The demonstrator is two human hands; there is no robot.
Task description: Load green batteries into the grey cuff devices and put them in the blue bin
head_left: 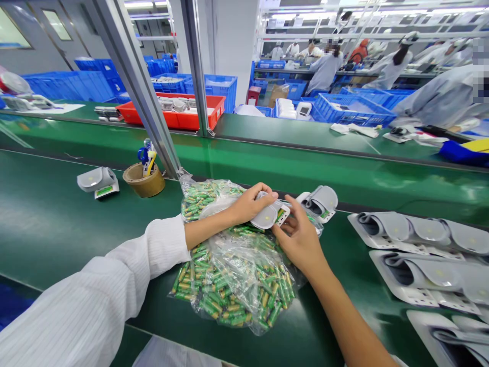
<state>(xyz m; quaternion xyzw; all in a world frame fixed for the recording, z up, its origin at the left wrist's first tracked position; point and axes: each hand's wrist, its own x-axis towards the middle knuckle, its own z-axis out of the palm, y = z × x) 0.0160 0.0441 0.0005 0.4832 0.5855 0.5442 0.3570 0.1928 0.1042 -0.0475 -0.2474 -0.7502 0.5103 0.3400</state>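
A wrist blood pressure monitor [266, 218] with a grey cuff is gripped by my left hand [250, 204], thumb across its top. Green batteries show in its open compartment, which faces right. My right hand [301, 239] curls round that end, thumb at the lower edge and index finger raised above; what its inner fingers touch is partly hidden. Under both hands lie clear plastic bags of green-and-gold batteries [217, 290]. Just beyond my right hand another monitor [323, 201] rests cuff up, with green batteries showing.
Rows of similar monitors [439, 275] line the right side of the green bench [153, 316]. At left are a single monitor [97, 179] and a tape roll [144, 181] holding scissors and pens. A metal post [141, 86] rises behind it. A red crate [171, 120] stands on the far ledge; people work beyond.
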